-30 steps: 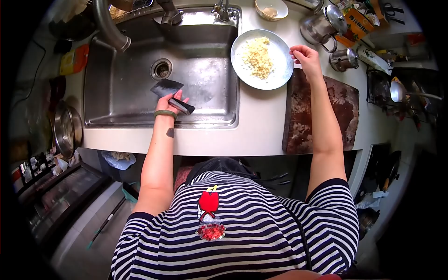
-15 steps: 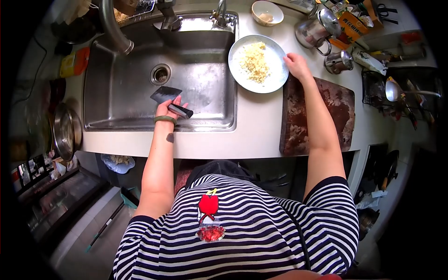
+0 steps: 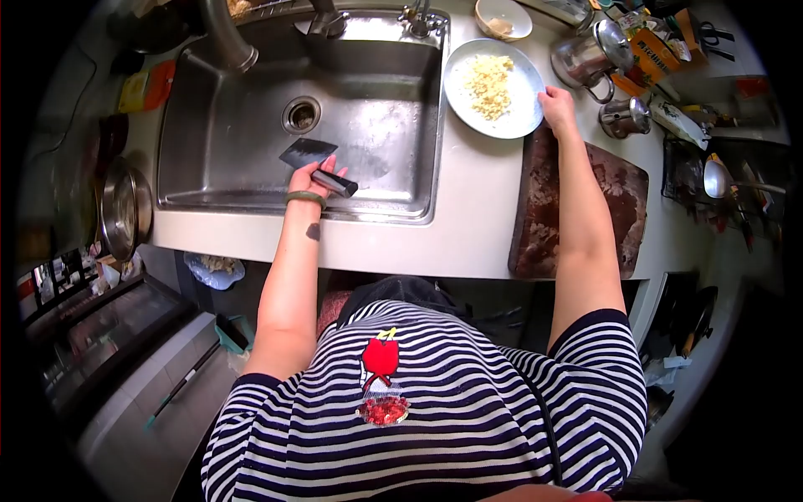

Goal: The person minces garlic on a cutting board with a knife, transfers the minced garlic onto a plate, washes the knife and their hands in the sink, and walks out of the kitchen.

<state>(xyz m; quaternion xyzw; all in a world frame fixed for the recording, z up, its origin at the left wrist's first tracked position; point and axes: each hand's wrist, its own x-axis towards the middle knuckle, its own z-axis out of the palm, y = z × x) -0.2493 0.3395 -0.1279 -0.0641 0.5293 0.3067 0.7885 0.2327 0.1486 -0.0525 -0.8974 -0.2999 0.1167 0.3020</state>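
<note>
Over the front part of the steel sink, my left hand [image 3: 311,179] holds a cleaver [image 3: 308,152] with a dark, wide blade and a black handle; its fingers are closed about it. On the counter to the right of the sink rests a pale plate [image 3: 524,84] bearing a heap of finely chopped, pale yellow food [image 3: 489,86], perhaps garlic. My right hand [image 3: 558,109] grips the plate's right rim, thumb on top, with the other fingers mostly hidden. Below that hand lies a dark, worn cutting board [image 3: 539,217], partly covered by my right forearm.
The sink [image 3: 368,92] has a drain [image 3: 301,115] and a faucet [image 3: 238,50] at its back left. Beyond the plate stand a small bowl [image 3: 503,18], a steel pitcher [image 3: 581,63] and a smaller steel pot [image 3: 623,119]. A metal basin [image 3: 125,209] leans at the left.
The whole view has shifted, so the sink and plate sit higher and further right. Both hands keep their holds on the cleaver and the plate.
</note>
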